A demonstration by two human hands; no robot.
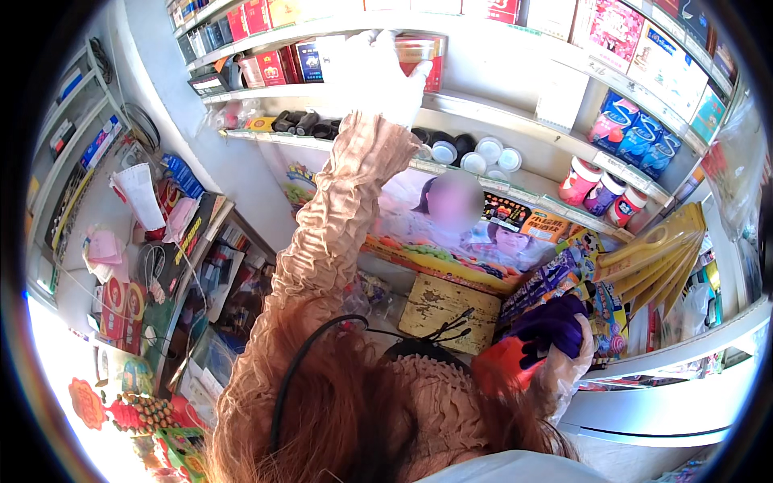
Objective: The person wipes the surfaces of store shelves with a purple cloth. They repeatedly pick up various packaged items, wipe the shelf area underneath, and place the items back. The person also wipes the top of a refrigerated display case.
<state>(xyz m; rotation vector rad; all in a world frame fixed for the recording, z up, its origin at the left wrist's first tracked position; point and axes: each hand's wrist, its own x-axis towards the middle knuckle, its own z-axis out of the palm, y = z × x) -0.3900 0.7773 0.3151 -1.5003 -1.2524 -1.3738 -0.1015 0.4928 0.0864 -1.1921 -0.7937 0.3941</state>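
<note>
My left hand (386, 78), bright and overexposed in a pale glove, reaches up to a shelf of boxed goods. Its thumb and fingers are spread around a red and gold carton (416, 57) standing at the shelf's edge; whether they grip it is unclear. A blue and white box (310, 61) stands to the left of the hand. My right hand (570, 362), in a thin translucent glove, is low at the right and holds a bunched purple and red cloth (546, 332). Its fingers are partly hidden by the cloth.
Below my left hand, a shelf holds white-lidded tubs (474, 162) and dark containers. Gum jars (580, 181) stand farther right. Yellow plastic hangers (658, 259) and hanging snack packets (543, 284) are near my right hand. A worn yellow box (450, 311) lies ahead; a cluttered counter (181, 302) is at left.
</note>
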